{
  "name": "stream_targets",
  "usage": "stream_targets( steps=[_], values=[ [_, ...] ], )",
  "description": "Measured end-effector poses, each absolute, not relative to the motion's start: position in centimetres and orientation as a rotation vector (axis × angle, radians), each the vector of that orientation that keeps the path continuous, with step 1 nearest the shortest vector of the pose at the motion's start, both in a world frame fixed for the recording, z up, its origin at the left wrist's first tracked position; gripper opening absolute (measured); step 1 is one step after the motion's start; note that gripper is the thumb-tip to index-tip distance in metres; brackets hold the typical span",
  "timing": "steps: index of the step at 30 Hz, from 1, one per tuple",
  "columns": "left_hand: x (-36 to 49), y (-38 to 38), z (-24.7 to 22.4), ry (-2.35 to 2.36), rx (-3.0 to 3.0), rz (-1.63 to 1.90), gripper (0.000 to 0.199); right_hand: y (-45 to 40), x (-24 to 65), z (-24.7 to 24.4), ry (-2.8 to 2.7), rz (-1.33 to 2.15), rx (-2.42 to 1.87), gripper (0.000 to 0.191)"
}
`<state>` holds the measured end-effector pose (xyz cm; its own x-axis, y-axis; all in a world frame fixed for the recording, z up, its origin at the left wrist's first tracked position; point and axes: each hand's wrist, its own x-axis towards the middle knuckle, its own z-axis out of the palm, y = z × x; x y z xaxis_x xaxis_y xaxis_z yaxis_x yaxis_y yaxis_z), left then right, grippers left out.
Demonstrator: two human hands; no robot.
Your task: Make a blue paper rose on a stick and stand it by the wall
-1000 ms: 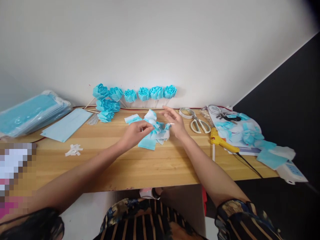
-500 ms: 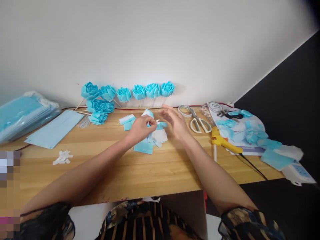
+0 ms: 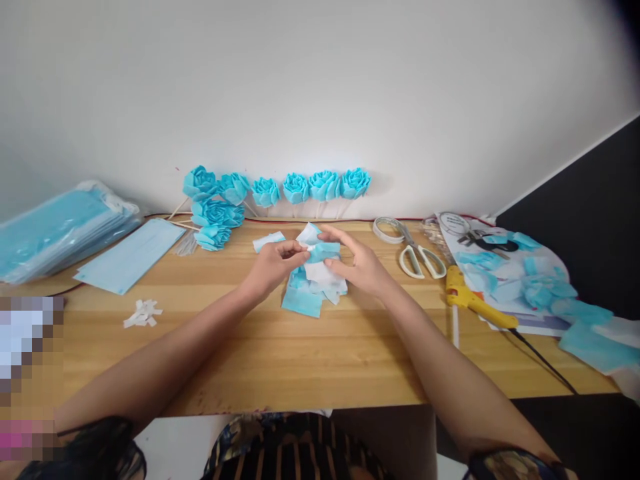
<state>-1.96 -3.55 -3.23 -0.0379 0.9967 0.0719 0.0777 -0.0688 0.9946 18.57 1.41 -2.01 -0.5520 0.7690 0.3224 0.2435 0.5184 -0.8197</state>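
My left hand (image 3: 276, 268) is closed in a pinch over the middle of the table. The small white piece seen at its fingertips earlier is now mostly hidden. My right hand (image 3: 363, 265) faces it, thumb and fingers apart on either side of a folded light-blue fabric piece (image 3: 325, 251). Left fingertips meet the near edge of that piece. Beneath both hands lies a loose pile of blue and white fabric cuttings, with a blue square (image 3: 302, 301) at its front. Another small cutting (image 3: 269, 240) rests behind my left hand.
Blue fabric roses (image 3: 296, 189) on sticks lean along the wall. At right are scissors (image 3: 417, 257), a tape roll (image 3: 387, 230), a yellow glue gun (image 3: 477, 308) and blue petals (image 3: 547, 291). White strips (image 3: 143, 313), a flat blue sheet (image 3: 131, 257) and bagged masks (image 3: 65, 230) lie left.
My right hand has come down and inward, its fingers now around the folded blue piece. My left hand stays pinched, now against that piece. The whole view has shifted slightly.
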Motion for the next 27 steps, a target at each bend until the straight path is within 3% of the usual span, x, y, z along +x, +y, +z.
stream_targets(
  steps=[14, 18, 27],
  values=[
    [-2.2, -3.7, -3.3, 1.326, 1.301, 1.359, 0.034, 2.0, 18.0, -3.3, -1.851, 0.908, -0.890, 0.033],
    [-2.3, -3.9, -3.2, 1.293, 1.306, 1.437, 0.040, 1.5, 18.1, -4.3, -1.726, 0.915, -0.902, 0.034],
    [-1.9, -4.4, -3.8, 1.333, 1.783, 1.349, 0.030, 0.8, 18.5, -4.1, -1.732, 0.800, -0.959, 0.028]
  ],
)
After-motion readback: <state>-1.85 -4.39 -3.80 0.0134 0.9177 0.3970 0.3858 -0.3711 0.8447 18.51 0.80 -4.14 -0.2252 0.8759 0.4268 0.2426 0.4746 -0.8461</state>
